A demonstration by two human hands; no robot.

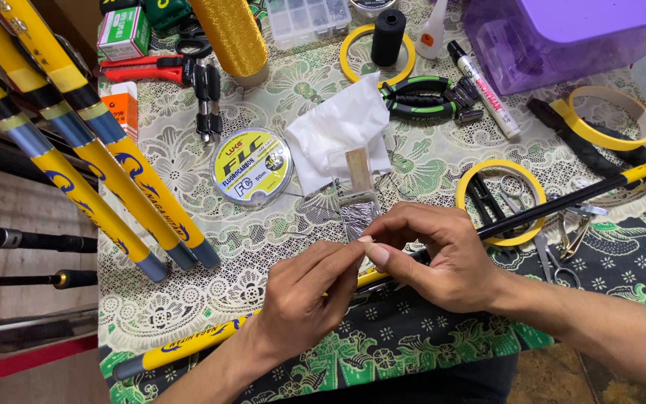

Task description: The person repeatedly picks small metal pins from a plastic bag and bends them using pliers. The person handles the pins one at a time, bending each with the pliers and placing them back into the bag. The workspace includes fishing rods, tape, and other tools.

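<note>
While both hands (371,258) pinch the yellow rod (188,340), tools crowd the green patterned tablecloth (428,344).

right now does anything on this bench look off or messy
Nothing looks damaged or spilled. The only loose bit is a crumpled white tissue lying among the tools. Both hands, left hand and right hand, pinch at a yellow-and-black rod lying slantwise across the table.
</note>
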